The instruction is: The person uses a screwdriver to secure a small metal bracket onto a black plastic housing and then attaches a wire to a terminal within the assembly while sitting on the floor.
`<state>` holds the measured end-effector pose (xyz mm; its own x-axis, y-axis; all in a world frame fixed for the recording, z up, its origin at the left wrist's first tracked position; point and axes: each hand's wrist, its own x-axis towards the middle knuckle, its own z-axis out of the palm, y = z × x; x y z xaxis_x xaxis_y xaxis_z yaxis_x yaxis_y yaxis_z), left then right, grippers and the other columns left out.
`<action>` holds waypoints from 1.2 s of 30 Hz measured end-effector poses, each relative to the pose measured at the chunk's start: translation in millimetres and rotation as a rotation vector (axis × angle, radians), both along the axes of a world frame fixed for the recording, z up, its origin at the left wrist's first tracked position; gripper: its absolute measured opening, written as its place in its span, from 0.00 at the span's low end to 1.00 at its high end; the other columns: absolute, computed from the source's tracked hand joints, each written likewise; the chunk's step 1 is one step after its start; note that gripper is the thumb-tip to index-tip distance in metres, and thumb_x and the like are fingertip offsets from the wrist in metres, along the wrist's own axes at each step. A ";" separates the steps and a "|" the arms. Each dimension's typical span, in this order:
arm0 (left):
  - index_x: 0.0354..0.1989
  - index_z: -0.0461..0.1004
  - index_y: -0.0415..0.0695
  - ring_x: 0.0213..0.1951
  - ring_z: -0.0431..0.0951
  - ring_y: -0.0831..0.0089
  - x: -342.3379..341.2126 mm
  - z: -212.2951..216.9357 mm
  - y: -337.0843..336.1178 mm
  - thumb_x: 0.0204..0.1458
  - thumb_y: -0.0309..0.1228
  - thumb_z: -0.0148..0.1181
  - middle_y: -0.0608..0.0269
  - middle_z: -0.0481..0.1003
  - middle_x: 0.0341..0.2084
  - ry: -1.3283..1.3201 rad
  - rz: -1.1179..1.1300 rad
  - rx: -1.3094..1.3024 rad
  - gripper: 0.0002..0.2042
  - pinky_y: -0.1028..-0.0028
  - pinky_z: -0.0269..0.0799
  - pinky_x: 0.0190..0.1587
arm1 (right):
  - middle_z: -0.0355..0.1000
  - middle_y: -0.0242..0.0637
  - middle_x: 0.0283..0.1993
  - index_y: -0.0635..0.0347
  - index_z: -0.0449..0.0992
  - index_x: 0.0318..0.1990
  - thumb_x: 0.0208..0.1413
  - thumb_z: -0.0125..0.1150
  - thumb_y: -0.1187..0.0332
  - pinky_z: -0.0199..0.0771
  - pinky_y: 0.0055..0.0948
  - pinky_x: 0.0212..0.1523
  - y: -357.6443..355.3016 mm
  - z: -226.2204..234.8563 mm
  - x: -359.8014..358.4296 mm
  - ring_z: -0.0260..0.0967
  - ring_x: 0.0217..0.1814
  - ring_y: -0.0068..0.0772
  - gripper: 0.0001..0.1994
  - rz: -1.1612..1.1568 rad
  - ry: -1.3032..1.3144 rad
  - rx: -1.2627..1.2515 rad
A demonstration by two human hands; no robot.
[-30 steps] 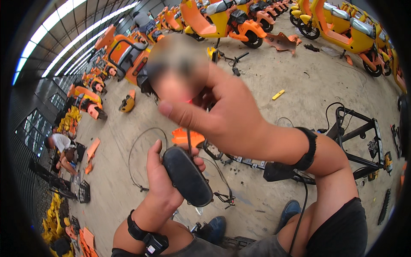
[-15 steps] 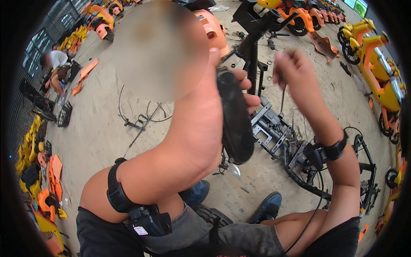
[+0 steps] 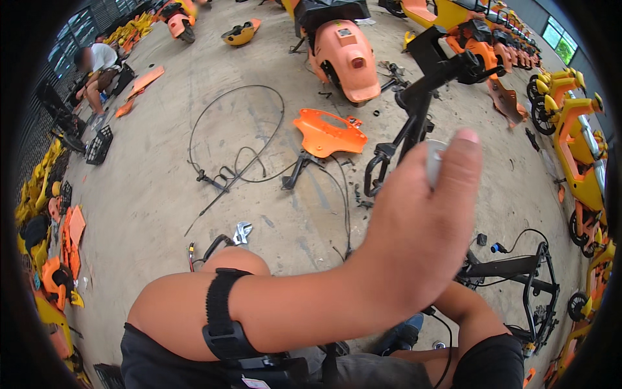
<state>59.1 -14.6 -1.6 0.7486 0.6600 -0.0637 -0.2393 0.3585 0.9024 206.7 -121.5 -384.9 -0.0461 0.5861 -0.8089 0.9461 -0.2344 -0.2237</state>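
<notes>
My left hand point(image 3: 414, 227) is raised in front of me, its forearm crossing the view from the lower left. The fingers are curled closed with the thumb laid along the top. Between thumb and fingers shows the smooth end of a silver-grey thing point(image 3: 435, 165); the rest is covered, so its kind cannot be made out. My right forearm point(image 3: 470, 311) comes up behind my left wrist, and the right hand is hidden there. A black scooter frame point(image 3: 502, 267) lies on the floor beyond that arm, and its upright steering column point(image 3: 414, 107) stands behind my left hand.
An adjustable wrench point(image 3: 242, 232) lies beside my left knee. An orange panel point(image 3: 330, 133) and looped black cable point(image 3: 283, 110) are on the floor ahead. An orange scooter point(image 3: 350, 61) stands farther off, with yellow scooters point(image 3: 573, 123) along the right. Another person point(image 3: 100, 71) sits far left.
My left hand has moved right and closed; the long black part it held is out of sight. The right hand, earlier raised with a thin rod, has dropped behind the left. The view has shifted.
</notes>
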 end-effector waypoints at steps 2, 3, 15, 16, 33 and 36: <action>0.30 0.65 0.37 0.24 0.66 0.72 -2.3 1.0 1.5 0.65 0.56 0.44 0.61 0.67 0.18 -0.008 -0.011 0.002 0.28 0.68 0.67 0.31 | 0.78 0.47 0.37 0.55 0.75 0.52 0.61 0.55 0.60 0.76 0.40 0.39 1.5 -12.3 -3.7 0.78 0.39 0.46 0.15 0.008 -0.011 -0.007; 0.30 0.65 0.37 0.24 0.66 0.71 -2.9 2.4 2.1 0.65 0.56 0.44 0.61 0.67 0.18 -0.012 -0.033 -0.023 0.29 0.67 0.67 0.31 | 0.78 0.47 0.37 0.54 0.75 0.52 0.61 0.55 0.60 0.76 0.40 0.39 1.5 -15.5 -4.4 0.78 0.39 0.46 0.15 0.013 -0.013 -0.014; 0.36 0.67 0.38 0.30 0.70 0.75 -11.2 9.0 0.4 0.65 0.57 0.44 0.61 0.70 0.27 0.034 -0.136 -0.070 0.28 0.72 0.68 0.36 | 0.79 0.46 0.35 0.54 0.76 0.51 0.61 0.55 0.59 0.76 0.40 0.39 -2.8 -27.4 -6.5 0.78 0.38 0.46 0.15 0.012 0.018 0.063; 0.38 0.68 0.39 0.31 0.71 0.75 -7.7 4.7 0.3 0.64 0.57 0.44 0.61 0.71 0.30 -0.007 -0.119 -0.125 0.28 0.73 0.69 0.37 | 0.79 0.46 0.35 0.54 0.76 0.51 0.61 0.55 0.59 0.76 0.40 0.39 -2.7 -25.4 -4.5 0.78 0.38 0.46 0.15 0.006 0.026 0.081; 0.49 0.71 0.41 0.42 0.76 0.57 -3.1 -3.3 19.6 0.62 0.58 0.38 0.54 0.74 0.40 -0.265 -0.413 -0.419 0.30 0.48 0.72 0.52 | 0.79 0.42 0.32 0.63 0.80 0.39 0.57 0.66 0.61 0.75 0.34 0.38 57.6 294.0 72.6 0.77 0.34 0.36 0.12 -0.429 0.408 0.981; 0.48 0.72 0.41 0.40 0.75 0.57 0.6 -0.9 23.8 0.62 0.58 0.38 0.54 0.73 0.40 -0.261 -0.405 -0.370 0.30 0.50 0.72 0.50 | 0.77 0.38 0.31 0.64 0.79 0.39 0.59 0.66 0.63 0.73 0.30 0.36 47.7 347.2 67.0 0.71 0.31 0.25 0.12 -0.448 0.443 1.180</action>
